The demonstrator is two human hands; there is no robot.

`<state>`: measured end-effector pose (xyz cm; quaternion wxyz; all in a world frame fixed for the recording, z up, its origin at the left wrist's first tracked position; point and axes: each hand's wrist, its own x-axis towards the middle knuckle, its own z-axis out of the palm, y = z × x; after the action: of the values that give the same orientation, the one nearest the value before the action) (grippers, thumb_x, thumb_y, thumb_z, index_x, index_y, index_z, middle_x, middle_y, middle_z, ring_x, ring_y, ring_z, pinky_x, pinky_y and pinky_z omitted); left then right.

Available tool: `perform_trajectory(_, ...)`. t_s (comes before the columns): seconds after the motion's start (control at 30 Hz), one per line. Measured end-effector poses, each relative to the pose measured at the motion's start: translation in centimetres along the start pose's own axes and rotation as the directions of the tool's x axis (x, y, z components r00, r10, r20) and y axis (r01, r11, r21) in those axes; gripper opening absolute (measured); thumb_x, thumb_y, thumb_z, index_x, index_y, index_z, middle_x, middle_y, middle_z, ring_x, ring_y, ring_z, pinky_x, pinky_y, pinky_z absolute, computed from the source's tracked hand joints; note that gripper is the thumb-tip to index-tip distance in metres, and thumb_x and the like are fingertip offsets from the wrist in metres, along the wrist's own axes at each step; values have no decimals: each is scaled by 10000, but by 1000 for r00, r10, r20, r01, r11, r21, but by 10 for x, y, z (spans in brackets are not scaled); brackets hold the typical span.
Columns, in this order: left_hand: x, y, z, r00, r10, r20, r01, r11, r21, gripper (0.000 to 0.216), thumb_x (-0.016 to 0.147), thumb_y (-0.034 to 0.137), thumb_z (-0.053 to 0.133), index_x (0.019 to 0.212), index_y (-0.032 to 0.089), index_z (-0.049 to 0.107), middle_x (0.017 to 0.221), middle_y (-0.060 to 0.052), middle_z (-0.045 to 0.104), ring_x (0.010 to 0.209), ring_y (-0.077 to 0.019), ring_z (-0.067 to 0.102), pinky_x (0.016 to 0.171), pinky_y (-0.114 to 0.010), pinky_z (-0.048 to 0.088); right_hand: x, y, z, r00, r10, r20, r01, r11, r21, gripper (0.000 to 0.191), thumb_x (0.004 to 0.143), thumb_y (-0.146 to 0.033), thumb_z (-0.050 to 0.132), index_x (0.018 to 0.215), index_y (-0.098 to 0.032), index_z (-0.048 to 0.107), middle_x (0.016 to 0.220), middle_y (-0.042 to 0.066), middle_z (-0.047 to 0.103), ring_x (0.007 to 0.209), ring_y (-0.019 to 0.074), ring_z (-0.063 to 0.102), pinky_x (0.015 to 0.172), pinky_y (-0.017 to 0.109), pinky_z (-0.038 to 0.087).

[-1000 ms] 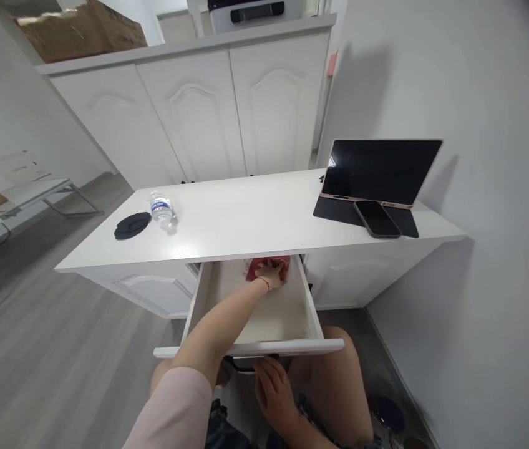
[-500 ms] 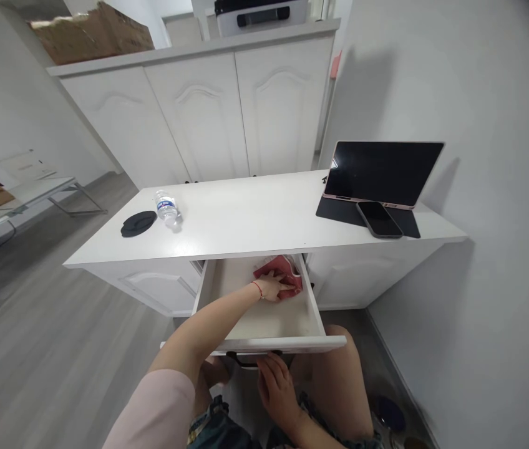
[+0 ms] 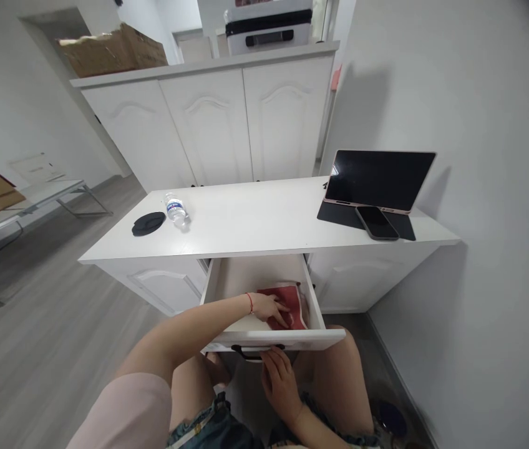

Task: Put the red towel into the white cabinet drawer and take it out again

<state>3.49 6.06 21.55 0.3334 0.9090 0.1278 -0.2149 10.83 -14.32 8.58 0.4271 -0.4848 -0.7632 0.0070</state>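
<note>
A: Since the earlier frames the left hand [image 3: 271, 308] has drawn the red cloth [image 3: 287, 304] from the far end of the open drawer [image 3: 314, 299] toward its near right corner.

B: The fingers?

A: Flat, pressing on the cloth. The right hand [image 3: 281, 380] curls loosely just under the black handle [image 3: 257, 353]; whether it grips is unclear.

B: Risks?

A: The drawer, if pushed shut, could pinch the left wrist.
</note>
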Motion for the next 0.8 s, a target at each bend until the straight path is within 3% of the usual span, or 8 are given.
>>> perform_trajectory(0.2,-16,-19,11,1000,-8,-5,7,993,-119,411,583,142,603,931,314,737,1320,29,566,1264,-251,458,1101,-393,225,5,-2,-5,1000,-11,-28,11,1000,4,405,856,-81,441,1240,-177,531,1057,92,646,1085,223,565,868,418,548)
perform_trajectory(0.47,-58,-51,24,995,-100,25,102,986,-131,462,558,102,647,999,222,715,1332,-34,556,1204,-263,517,1001,-337,388,7,-2,-7,999,-29,-26,28,999,-26,409,863,-103,435,1257,-175,518,1064,93,643,1090,228,561,862,413,548)
perform_trajectory(0.67,-90,-41,28,977,-215,-8,211,964,-160,506,579,90,629,1063,230,676,1347,-25,543,1186,-241,521,974,-317,401,7,-1,-6,998,-34,-46,32,999,-28,440,862,-102,434,1287,-198,497,1080,89,638,1102,231,558,866,423,547)
perform_trajectory(0.8,-111,-31,26,950,-308,-57,297,944,-143,526,572,101,601,1078,232,654,1160,-20,660,1045,-238,581,904,-312,428,6,1,-4,998,-46,-41,45,999,-29,435,859,-101,443,1283,-183,499,1091,93,633,1124,230,542,884,421,543)
